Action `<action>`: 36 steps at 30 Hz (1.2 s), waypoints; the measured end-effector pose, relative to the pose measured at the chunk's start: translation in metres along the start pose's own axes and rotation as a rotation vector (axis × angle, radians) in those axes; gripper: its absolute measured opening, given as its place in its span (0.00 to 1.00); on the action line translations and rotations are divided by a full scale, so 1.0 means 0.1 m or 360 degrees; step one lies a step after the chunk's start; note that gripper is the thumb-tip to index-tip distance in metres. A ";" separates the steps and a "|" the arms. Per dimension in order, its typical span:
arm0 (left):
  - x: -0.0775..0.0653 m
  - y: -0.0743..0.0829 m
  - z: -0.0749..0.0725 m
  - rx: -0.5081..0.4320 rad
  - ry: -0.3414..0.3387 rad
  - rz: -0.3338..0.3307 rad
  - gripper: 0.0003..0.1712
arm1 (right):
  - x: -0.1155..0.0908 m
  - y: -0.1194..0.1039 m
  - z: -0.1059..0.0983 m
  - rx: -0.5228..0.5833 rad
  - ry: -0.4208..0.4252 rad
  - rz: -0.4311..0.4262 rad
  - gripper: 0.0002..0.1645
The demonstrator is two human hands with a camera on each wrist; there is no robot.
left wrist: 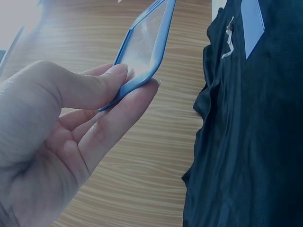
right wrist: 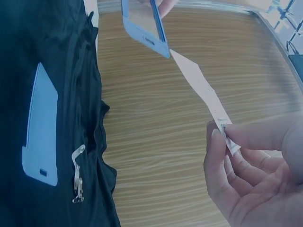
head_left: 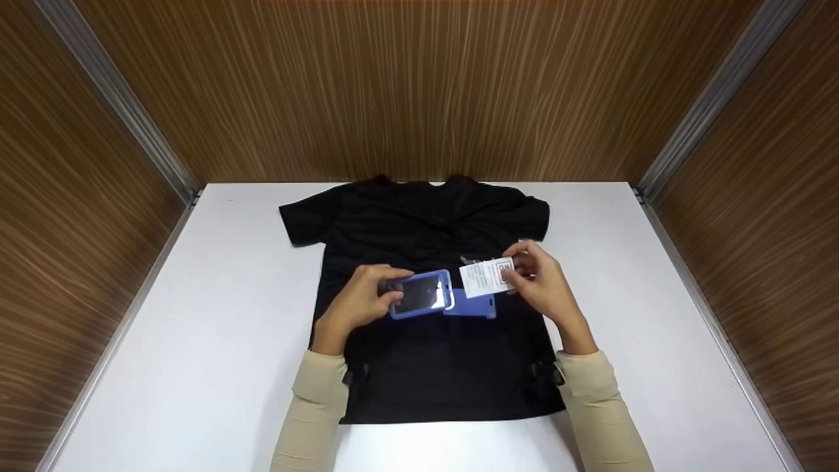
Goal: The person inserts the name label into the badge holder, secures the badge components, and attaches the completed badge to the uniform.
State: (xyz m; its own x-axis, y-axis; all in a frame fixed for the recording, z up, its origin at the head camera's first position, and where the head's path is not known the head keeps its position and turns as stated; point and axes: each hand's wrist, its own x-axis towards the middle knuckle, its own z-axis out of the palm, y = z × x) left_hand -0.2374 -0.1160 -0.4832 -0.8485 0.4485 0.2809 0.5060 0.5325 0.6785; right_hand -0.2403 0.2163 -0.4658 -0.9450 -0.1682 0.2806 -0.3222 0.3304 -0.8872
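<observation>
My left hand (head_left: pixel 364 295) pinches a blue badge holder frame (head_left: pixel 419 294) with a clear window, thumb on one face and fingers behind. Between the thumb and fingers of my right hand (head_left: pixel 541 282) is a white printed card (head_left: pixel 485 278), gripped at its right end. The card is held to the right of the frame, apart from the left hand. Below them a second flat blue piece (right wrist: pixel 42 137) with a small slot lies on the black T-shirt (head_left: pixel 446 367). A strap clip with a metal end (right wrist: pixel 78 175) rests on the shirt beside it.
The T-shirt is spread on a white table (head_left: pixel 655 328), collar at the far edge. Wood-patterned panels (head_left: pixel 419 92) stand behind and at both sides, with metal rails (head_left: pixel 124 98) in the corners.
</observation>
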 end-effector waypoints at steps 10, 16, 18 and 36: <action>0.01 0.02 0.04 0.0000 -0.0005 0.0016 0.21 | -0.02 -0.02 0.06 0.0012 0.0001 0.0001 0.15; 0.01 0.00 0.05 0.0013 -0.0010 0.0035 0.21 | -0.01 -0.03 0.11 0.0027 -0.0010 -0.0003 0.15; 0.01 0.00 0.06 0.0021 -0.0006 0.0047 0.21 | -0.01 -0.03 0.12 0.0033 -0.0011 -0.0008 0.15; 0.03 0.03 0.07 0.0003 -0.0024 0.0074 0.20 | -0.03 -0.04 0.21 0.0022 -0.0037 -0.0066 0.15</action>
State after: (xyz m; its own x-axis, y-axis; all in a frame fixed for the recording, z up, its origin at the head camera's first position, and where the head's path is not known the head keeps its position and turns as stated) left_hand -0.2369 -0.1083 -0.4850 -0.8218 0.4833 0.3018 0.5450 0.5123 0.6637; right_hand -0.2354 0.1959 -0.4706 -0.9292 -0.2033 0.3088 -0.3602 0.3098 -0.8799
